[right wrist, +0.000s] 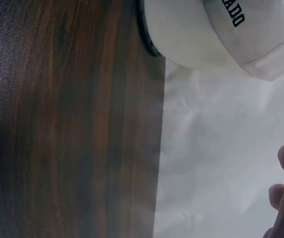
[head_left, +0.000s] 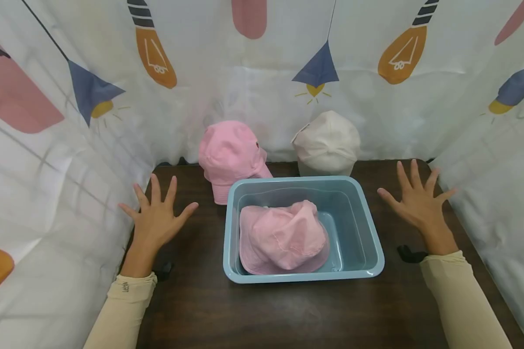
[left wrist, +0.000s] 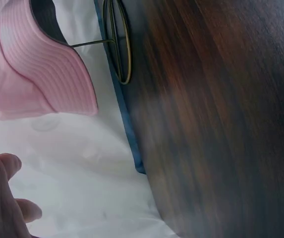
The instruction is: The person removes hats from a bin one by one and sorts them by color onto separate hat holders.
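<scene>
My left hand (head_left: 155, 220) is spread with straight fingers over the table's left side, holding nothing. Over the right side my right hand (head_left: 421, 206) is spread the same way, also holding nothing. Between them stands a blue plastic basin (head_left: 303, 277), and a pale pink bucket hat (head_left: 288, 237) lies inside it, toward its left. Behind the basin's left corner is a pink cap (head_left: 231, 152), raised on a wire stand (left wrist: 124, 44) seen in the left wrist view. A cream cap (head_left: 329, 143) with dark lettering, partly visible in the right wrist view, sits behind the basin's right half.
The dark wooden table (head_left: 266, 315) carries everything. White curtains (head_left: 244, 92) printed with lamps and bulbs hang at the back and on both sides, close to the table's edges. Dark straps (head_left: 410, 254) show at the wrists.
</scene>
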`<state>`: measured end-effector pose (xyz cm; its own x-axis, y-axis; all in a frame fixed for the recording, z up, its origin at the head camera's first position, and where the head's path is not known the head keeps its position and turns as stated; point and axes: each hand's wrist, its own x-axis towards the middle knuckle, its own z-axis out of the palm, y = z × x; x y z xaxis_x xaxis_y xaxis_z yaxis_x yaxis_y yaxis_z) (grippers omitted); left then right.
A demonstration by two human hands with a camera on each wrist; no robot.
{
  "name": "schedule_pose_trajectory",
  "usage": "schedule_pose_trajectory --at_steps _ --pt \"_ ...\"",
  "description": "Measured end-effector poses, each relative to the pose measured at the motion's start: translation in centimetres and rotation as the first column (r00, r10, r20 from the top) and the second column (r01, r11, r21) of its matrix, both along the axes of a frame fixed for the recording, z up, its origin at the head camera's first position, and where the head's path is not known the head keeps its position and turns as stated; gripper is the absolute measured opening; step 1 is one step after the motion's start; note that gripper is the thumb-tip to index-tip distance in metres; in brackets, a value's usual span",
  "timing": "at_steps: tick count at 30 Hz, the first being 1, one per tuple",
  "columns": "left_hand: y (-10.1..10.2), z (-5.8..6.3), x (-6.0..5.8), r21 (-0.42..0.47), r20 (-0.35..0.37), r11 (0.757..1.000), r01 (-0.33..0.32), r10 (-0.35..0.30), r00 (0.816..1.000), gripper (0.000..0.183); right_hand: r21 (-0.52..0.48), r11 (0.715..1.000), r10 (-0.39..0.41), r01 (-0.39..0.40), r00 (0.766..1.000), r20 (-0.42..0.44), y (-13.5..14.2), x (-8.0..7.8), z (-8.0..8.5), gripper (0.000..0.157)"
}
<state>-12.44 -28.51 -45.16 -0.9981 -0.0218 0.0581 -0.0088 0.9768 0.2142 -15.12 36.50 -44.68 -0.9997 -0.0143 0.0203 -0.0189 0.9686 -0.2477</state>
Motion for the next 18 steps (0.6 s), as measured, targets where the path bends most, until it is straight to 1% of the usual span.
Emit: schedule_pose_trajectory --at_steps 3,6,9,12,15,17,18 --pt "0.0 0.5 0.3 0.007 0.004 1.0 0.005 -0.005 1.0 0.096 -0.011 1.0 0.009 -0.009 1.0 -0.003 -0.4 -0.2 0.1 0.091" --pt "0.4 1.0 0.2 0.023 0.001 0.999 0.023 -0.023 1.0 0.093 -0.024 1.0 0.019 -0.019 1.0 -0.003 -0.8 -0.3 0.6 0.09" --pt "1.1 1.5 0.4 0.057 -0.016 0.997 0.051 -0.05 0.999 0.088 -0.049 0.998 0.036 -0.037 0.999 -0.009 -1.6 -0.3 1.4 0.088" --pt "2.2 1.8 0.8 0.106 -0.04 0.991 0.085 -0.081 0.996 0.083 -0.077 0.995 0.065 -0.067 0.997 -0.033 -2.6 0.0 2.5 0.086" --pt "3.6 2.0 1.1 0.174 -0.063 0.977 0.124 -0.114 0.991 0.078 -0.094 0.989 0.107 -0.113 0.992 -0.071 -4.0 0.5 4.1 0.085" --pt "4.6 2.1 1.4 0.241 -0.066 0.958 0.153 -0.141 0.988 0.074 -0.105 0.983 0.139 -0.149 0.986 -0.096 -5.0 0.8 5.1 0.085" --pt "5.2 2.2 1.5 0.281 -0.063 0.945 0.166 -0.154 0.986 0.072 -0.11 0.98 0.155 -0.167 0.982 -0.106 -5.5 1.0 5.6 0.085"
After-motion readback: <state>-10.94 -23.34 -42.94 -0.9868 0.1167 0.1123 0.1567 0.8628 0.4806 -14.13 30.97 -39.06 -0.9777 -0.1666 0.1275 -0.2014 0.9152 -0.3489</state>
